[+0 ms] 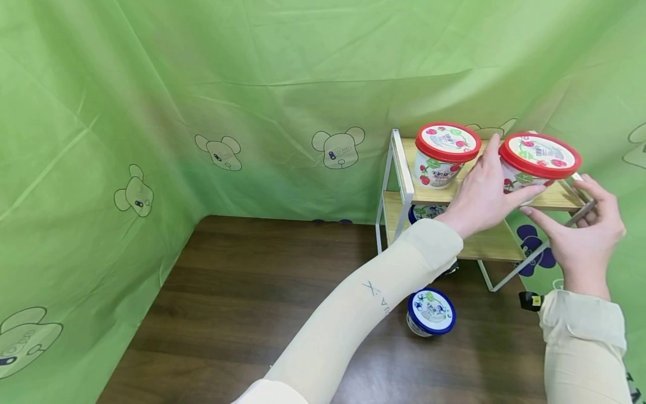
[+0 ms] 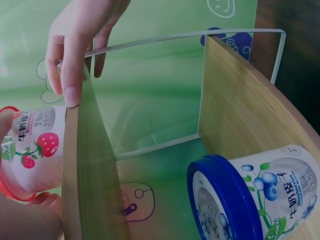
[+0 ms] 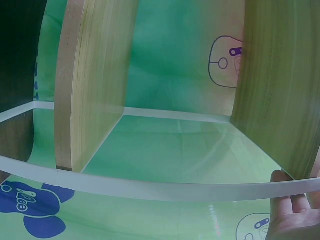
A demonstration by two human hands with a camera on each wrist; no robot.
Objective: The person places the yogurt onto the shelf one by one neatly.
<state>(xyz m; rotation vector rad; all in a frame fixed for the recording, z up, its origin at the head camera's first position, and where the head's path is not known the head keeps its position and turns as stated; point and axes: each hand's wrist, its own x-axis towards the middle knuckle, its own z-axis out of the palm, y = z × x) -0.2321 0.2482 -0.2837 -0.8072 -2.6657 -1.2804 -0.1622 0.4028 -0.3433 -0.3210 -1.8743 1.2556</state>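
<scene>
On the top board of a small wooden rack (image 1: 560,197) with a white metal frame, my left hand (image 1: 476,196) grips a red-lidded strawberry tub (image 1: 542,154). Its fingers lie along the tub's left side, with the thumb across the front. My right hand (image 1: 587,230) holds the rack's right front corner, thumb at the board's edge and fingers curled round the frame. Those fingers (image 3: 285,205) show beside the white bar in the right wrist view. Left of my left hand stands a second red-lidded tub (image 1: 446,151), upright.
A blue-lidded blueberry tub (image 2: 280,195) stands on the lower board, partly hidden by my left arm in the head view. Another blue-lidded tub (image 1: 431,313) stands on the brown wooden floor (image 1: 262,292) in front of the rack. Green printed cloth (image 1: 282,112) hangs behind and around.
</scene>
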